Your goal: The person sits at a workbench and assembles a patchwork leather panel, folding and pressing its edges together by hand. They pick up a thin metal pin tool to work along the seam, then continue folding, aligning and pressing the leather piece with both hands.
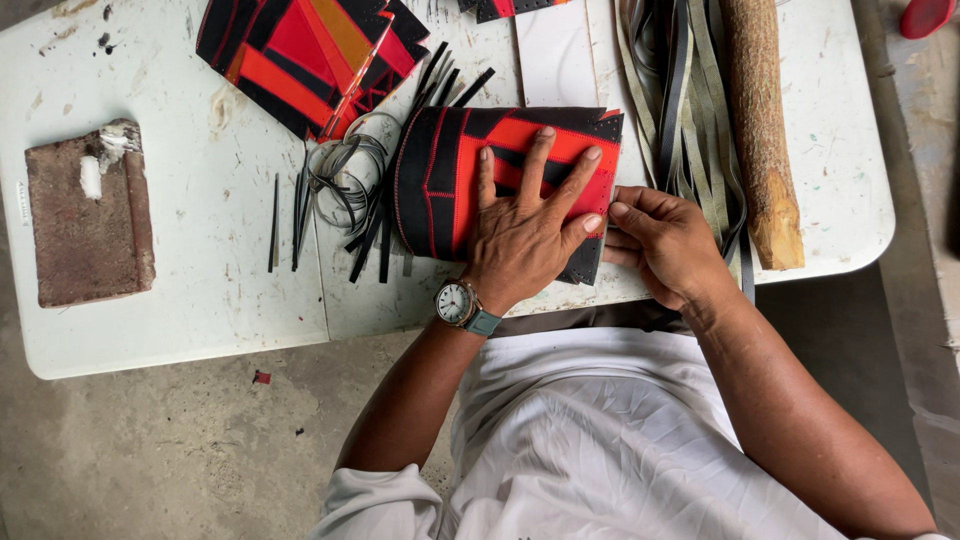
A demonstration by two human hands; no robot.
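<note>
We see the left hand [525, 225] spread flat, fingers released, pressing the red and black leather piece [450, 180] beneath them; the right hand [665, 245] pinches its edge beside the left fingertips.

View: one, head-worn camera. Position: above the seated person, looking almost straight down. Facing: forward over the white shirt [600, 440] to the white surface [200, 230], whose far edge lies beyond the top of frame. Range: close, both forearms filling the lower half. Margins: concrete floor [150, 450] left and below. No second view.
</note>
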